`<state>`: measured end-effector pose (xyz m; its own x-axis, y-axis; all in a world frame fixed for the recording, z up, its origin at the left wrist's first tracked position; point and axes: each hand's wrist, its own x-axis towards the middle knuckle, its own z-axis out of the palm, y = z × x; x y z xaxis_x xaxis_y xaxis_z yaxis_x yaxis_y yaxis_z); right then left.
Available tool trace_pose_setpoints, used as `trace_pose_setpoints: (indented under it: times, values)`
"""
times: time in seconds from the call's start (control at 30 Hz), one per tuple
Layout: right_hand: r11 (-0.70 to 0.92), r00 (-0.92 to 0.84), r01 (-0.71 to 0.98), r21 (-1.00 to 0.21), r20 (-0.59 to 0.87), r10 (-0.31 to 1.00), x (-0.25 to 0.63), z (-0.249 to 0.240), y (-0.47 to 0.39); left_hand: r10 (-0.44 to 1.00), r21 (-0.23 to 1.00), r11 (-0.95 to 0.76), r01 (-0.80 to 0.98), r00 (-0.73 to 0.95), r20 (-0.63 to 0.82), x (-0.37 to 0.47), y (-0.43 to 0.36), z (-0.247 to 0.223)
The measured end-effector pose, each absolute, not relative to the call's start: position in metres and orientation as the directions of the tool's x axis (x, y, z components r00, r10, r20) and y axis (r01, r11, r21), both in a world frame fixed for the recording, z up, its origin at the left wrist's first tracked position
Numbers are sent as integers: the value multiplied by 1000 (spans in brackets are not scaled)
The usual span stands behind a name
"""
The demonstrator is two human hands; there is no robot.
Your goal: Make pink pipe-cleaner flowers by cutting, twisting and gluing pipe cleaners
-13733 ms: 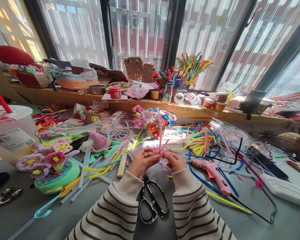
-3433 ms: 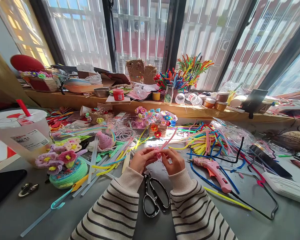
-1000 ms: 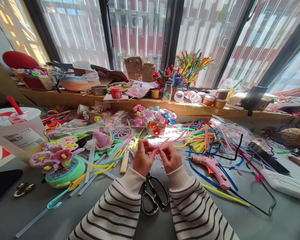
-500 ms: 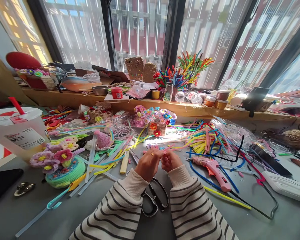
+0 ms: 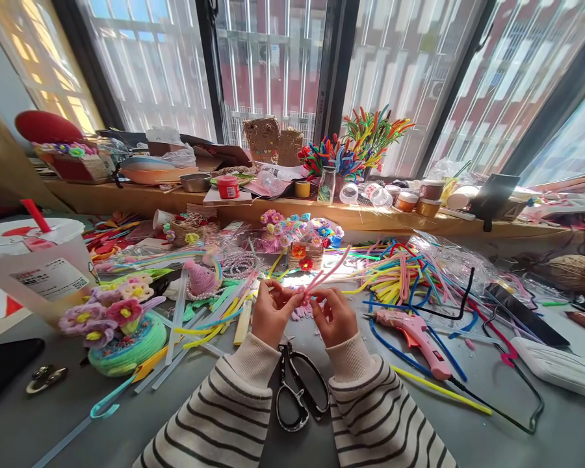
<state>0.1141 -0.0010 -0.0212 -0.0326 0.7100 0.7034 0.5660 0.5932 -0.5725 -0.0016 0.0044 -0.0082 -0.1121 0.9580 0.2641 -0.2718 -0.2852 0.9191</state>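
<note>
Between my hands is a pink pipe cleaner piece (image 5: 327, 272), its bunched lower end pinched and its long ends pointing up and to the right. My left hand (image 5: 274, 312) grips it from the left with thumb and fingertips. From the right, my right hand (image 5: 335, 316) pinches the same bunched part. Black-handled scissors (image 5: 293, 406) lie on the grey table (image 5: 244, 416) between my forearms, their blades partly hidden. Just beyond my hands stands a small basket of colourful fuzzy flowers (image 5: 305, 250).
A pink glue gun (image 5: 414, 335) and its cable lie at right, near yellow pipe cleaners (image 5: 394, 283). At left are a flower-topped green cushion (image 5: 127, 344), clear glue sticks (image 5: 176, 318) and a drink cup (image 5: 43, 273). Jars (image 5: 407, 200) line the sill.
My hands have tilted and opened out slightly around the pink piece, whose long ends now point up. More of the scissors shows below. The view has shifted a little.
</note>
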Motion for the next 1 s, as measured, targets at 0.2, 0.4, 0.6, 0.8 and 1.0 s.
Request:
trace_pose_setpoints:
  times: [0.2,0.4,0.6,0.8,1.0]
  values:
    - [618,-63,605,-502,744,665,115,-32,7,964,930,-265,-255,-79,253,-3,7,-11]
    - [637,-87,591,-495,746,660,116,-36,10,957,935,-291,-201,-58,285,-1,6,-15]
    - [613,-72,607,-507,732,677,115,-39,10,960,943,-278,-183,-77,268,0,6,-16]
    - [595,-47,604,-530,722,690,115,-37,8,985,963,89,-253,168,-47,-2,10,-16]
    - [562,-33,612,-556,693,720,113,-35,5,971,922,192,-337,203,-128,-4,9,-13]
